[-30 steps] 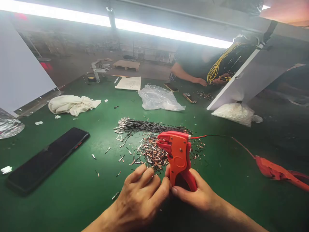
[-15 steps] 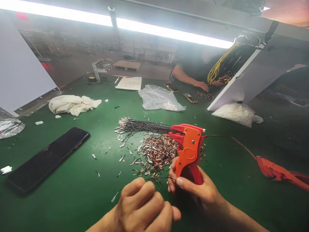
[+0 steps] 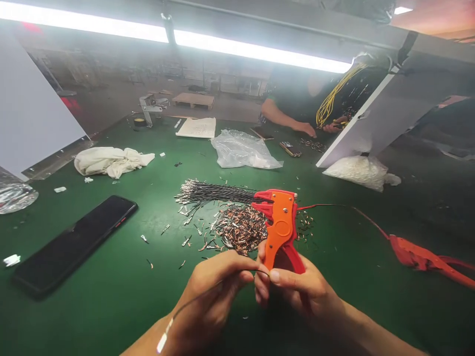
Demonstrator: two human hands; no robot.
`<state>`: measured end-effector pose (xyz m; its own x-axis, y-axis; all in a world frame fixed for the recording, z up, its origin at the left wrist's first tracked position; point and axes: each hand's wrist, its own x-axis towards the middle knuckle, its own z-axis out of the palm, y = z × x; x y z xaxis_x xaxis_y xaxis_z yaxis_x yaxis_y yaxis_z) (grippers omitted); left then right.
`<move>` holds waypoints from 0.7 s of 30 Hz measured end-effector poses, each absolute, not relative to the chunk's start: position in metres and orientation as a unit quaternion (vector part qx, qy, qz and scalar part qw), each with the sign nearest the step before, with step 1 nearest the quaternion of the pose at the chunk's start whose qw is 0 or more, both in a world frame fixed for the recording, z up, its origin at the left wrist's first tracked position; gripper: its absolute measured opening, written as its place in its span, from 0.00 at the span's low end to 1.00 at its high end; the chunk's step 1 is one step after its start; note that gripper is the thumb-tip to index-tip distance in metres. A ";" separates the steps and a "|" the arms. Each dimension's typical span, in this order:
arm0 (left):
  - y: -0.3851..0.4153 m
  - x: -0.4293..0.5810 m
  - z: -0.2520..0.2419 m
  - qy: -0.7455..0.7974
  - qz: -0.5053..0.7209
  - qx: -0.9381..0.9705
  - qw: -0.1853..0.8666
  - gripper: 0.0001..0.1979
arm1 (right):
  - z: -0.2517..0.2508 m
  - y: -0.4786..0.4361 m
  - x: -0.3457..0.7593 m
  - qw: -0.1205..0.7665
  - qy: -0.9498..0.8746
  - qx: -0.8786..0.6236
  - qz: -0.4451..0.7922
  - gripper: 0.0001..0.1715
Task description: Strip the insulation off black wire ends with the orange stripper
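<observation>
My right hand (image 3: 297, 284) is closed around the handles of an orange and red wire stripper (image 3: 281, 225), held upright with its jaws facing left. Between my right thumb and fingers also sits the end of a thin black wire (image 3: 202, 294). My left hand (image 3: 217, 291) pinches that wire close to my right thumb. The wire runs back over my left hand to a pale terminal (image 3: 162, 342) at its other end. Behind the stripper lies a bundle of black wires (image 3: 222, 192) with metal terminals at the left. In front of it is a heap of wire scraps (image 3: 241, 230).
A black phone (image 3: 77, 242) lies left, with a white cloth (image 3: 113, 160) behind it. A clear plastic bag (image 3: 245, 151) and notebook (image 3: 196, 127) are farther back. A second red tool (image 3: 426, 259) lies right. Across the table, a co-worker's hand (image 3: 308, 129) is near yellow wires (image 3: 328, 101).
My left hand has turned and moved up to my right thumb, pinching the black wire there. The wire's terminal end now hangs over my left wrist. The stripper appears slightly farther left.
</observation>
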<state>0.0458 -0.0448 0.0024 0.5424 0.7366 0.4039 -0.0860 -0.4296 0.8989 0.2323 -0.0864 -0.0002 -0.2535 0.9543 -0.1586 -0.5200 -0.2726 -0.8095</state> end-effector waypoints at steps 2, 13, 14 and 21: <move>-0.042 0.041 0.004 0.259 0.465 0.748 0.397 0.08 | -0.003 -0.087 0.232 0.500 -0.320 -0.316 0.740 0.15; -0.013 0.024 0.009 0.491 0.575 0.541 0.368 0.11 | -0.020 -0.096 0.237 0.427 -0.300 -0.190 0.832 0.17; -0.016 0.026 0.009 0.482 0.574 0.546 0.374 0.11 | -0.020 -0.096 0.237 0.426 -0.300 -0.191 0.832 0.17; -0.022 0.031 0.012 0.438 0.550 0.476 0.527 0.14 | -0.019 -0.101 0.236 0.427 -0.280 -0.188 0.839 0.18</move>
